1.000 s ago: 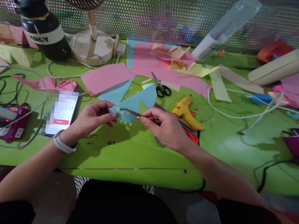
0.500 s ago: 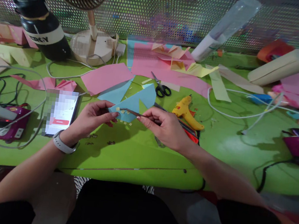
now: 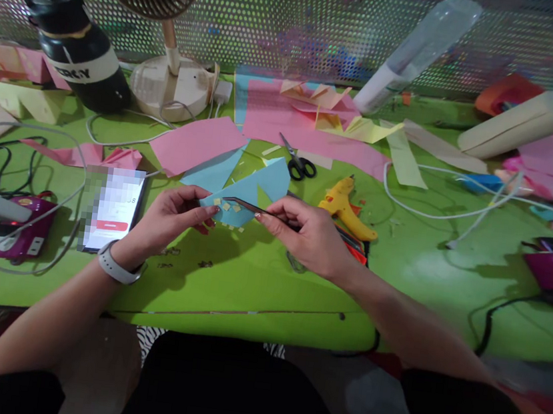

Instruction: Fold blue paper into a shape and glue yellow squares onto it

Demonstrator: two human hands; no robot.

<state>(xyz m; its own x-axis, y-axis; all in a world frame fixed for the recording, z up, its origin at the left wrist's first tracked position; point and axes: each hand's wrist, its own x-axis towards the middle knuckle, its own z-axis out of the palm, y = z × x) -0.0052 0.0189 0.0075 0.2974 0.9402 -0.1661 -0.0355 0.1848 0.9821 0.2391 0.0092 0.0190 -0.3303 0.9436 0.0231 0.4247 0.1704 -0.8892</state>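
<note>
Between the finger and thumb of my left hand (image 3: 180,212) is the left end of a blue piece of paper (image 3: 273,176), held above the table. Several small pale yellow squares (image 3: 226,207) sit on its lower left part, and a few more show along its bottom edge. My right hand (image 3: 301,230) is closed around dark bent-tip tweezers (image 3: 249,206). Their tips point left, over the paper close to the squares; whether they touch it I cannot tell. Below the hands, tiny dark bits (image 3: 205,264) lie on the green table.
Black-handled scissors (image 3: 301,166) and a yellow glue gun (image 3: 349,209) lie beyond my right hand. A phone (image 3: 115,211) is beside my left wrist. Pink paper (image 3: 198,144), a fan (image 3: 170,86) and a black bottle (image 3: 81,55) stand or lie farther back. White cables (image 3: 407,206) cross the right side.
The tweezer tips have shifted slightly up and right over the blue paper. My left hand and the paper stay nearly still.
</note>
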